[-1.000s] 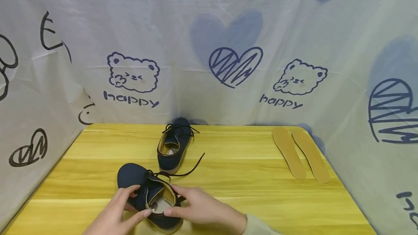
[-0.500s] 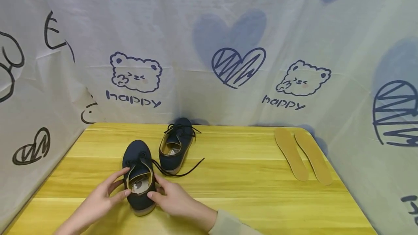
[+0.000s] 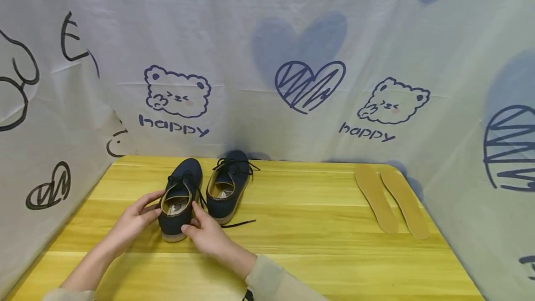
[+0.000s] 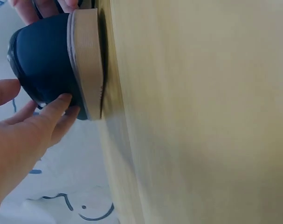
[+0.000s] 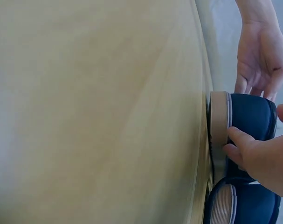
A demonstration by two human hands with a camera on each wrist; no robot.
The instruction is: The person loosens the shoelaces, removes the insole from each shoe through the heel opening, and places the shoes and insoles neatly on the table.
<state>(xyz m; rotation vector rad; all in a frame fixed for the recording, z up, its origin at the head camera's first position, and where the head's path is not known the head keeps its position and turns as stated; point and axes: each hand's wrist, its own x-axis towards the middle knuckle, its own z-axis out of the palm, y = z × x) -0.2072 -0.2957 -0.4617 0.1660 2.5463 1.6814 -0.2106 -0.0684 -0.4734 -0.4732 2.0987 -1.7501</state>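
A navy lace-up shoe (image 3: pixel 172 223) stands on the wooden table, toe pointing away from me, heel towards me. My left hand (image 3: pixel 133 221) holds its left side near the opening, with thumb and fingers at the collar and side. On the opposite side, my right hand (image 3: pixel 207 233) grips it with the thumb by the heel. The left wrist view shows the dark heel (image 4: pixel 45 56) and tan sole from behind. A matching second shoe (image 3: pixel 221 209) stands just to the right, also toe away; the soles of both show in the right wrist view.
Two tan insoles (image 3: pixel 376 201) lie side by side at the table's right. A dark loose lace (image 3: pixel 239 223) trails on the wooden table (image 3: pixel 317 254) beside the second shoe. A printed white cloth (image 3: pixel 251 124) hangs behind the table and along both sides.
Both hands have carried the near shoe forward and turned it from slanting left to pointing away, so it now stands beside the second shoe. Its lace end has been drawn along.
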